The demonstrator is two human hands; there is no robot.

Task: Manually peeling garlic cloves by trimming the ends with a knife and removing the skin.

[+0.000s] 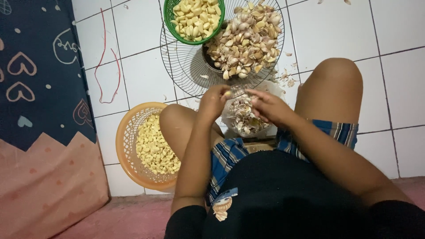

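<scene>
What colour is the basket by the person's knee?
Orange; the basket holds peeled garlic cloves, seen best in the head view.

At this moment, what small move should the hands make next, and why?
Probably pull the skin off the garlic clove pinched by the left hand, with the right hand at it. It sits over the heap of peels, so skin would fall there.

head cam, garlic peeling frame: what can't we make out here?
- Clove between the left hand and right hand: too small to tell whether it is peeled.
- Blade, if any: fingers hide it.
- Orange basket: near side behind the left knee.
- Green basket: top cut by frame edge.
- Skins pile: lower part behind the right hand.
</scene>
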